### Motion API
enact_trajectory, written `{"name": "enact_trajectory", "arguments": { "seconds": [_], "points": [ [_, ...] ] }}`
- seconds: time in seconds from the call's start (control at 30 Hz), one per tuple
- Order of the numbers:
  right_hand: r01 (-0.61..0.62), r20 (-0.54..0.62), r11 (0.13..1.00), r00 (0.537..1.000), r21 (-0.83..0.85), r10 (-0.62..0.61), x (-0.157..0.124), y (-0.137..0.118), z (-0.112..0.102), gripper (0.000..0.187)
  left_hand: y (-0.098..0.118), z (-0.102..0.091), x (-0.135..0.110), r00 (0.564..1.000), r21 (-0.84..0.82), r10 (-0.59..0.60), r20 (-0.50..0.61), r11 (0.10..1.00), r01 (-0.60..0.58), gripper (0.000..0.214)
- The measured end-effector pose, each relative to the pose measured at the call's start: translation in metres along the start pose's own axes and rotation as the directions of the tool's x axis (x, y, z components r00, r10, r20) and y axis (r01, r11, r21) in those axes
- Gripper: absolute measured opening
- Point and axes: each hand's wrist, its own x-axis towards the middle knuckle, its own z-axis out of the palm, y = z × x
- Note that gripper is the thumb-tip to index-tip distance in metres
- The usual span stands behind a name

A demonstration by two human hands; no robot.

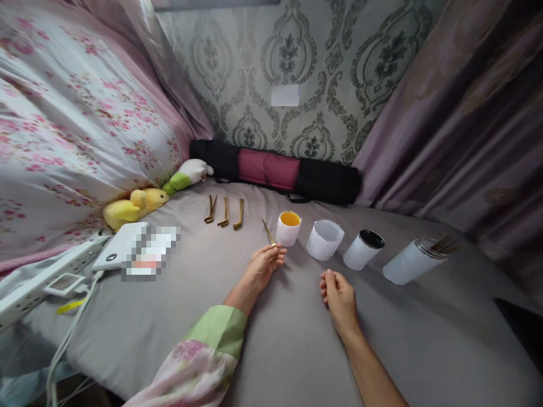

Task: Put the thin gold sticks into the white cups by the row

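My left hand (265,264) pinches slim gold tweezers (268,233) whose pointed end slants up and away. Just beyond those fingers stands a white-wrapped cup with a yellow inside (288,230). My right hand (339,294) is closed with its fingers curled in; whatever may be inside is hidden. In front of it are a plain white cup with a ragged rim (324,242) and a white cup with a black inside (363,251). Farther right, a whitish jar (411,263) holds several thin brown sticks (443,246). Three gold tweezers with bent tips (224,213) lie apart in a row at left.
Grey sheet (288,350) covers the surface. At left are a white power bank (121,249), a power strip (51,274), a cable (70,345) and plush toys (138,208). A long black and maroon bag (271,169) lies along the wall. A dark flat object (520,328) edges in at right.
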Motion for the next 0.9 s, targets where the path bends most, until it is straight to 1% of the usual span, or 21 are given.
{"name": "enact_trajectory", "arguments": {
  "seconds": [0.13, 0.3, 0.43, 0.57, 0.7, 0.8, 0.9],
  "points": [
    [-0.013, 0.0, 1.0, 1.0, 0.013, 0.013, 0.0, -0.001, 0.001, 0.044, -0.005, 0.001, -0.005, 0.999, 0.001, -0.009, 0.053, 1.0, 0.008, 0.016],
    [-0.01, 0.005, 1.0, 1.0, 0.018, 0.01, -0.001, -0.001, 0.002, 0.043, -0.013, 0.004, -0.008, 0.994, 0.007, 0.011, 0.105, 1.0, -0.012, 0.019],
    [-0.016, 0.007, 0.999, 1.0, 0.029, 0.016, -0.001, -0.001, 0.001, 0.044, -0.019, 0.006, -0.01, 0.989, 0.052, 0.047, 0.139, 0.997, -0.055, 0.026],
    [-0.032, 0.001, 0.999, 0.999, 0.031, 0.032, -0.001, -0.001, 0.001, 0.044, -0.024, 0.007, -0.01, 0.984, 0.156, 0.105, 0.143, 0.979, -0.128, 0.034],
    [-0.033, 0.01, 0.999, 0.999, 0.027, 0.033, -0.001, -0.002, 0.0, 0.042, -0.025, 0.008, -0.011, 0.971, 0.338, 0.21, 0.11, 0.911, -0.235, 0.035],
    [-0.028, 0.011, 0.999, 1.0, 0.023, 0.028, -0.002, -0.004, 0.0, 0.042, -0.025, 0.007, -0.01, 0.952, 0.484, 0.295, 0.086, 0.823, -0.299, 0.032],
    [-0.033, 0.004, 0.999, 0.999, 0.024, 0.033, -0.002, -0.004, 0.0, 0.043, -0.027, 0.005, -0.008, 0.929, 0.584, 0.356, 0.096, 0.736, -0.342, 0.029]
  ]
}}
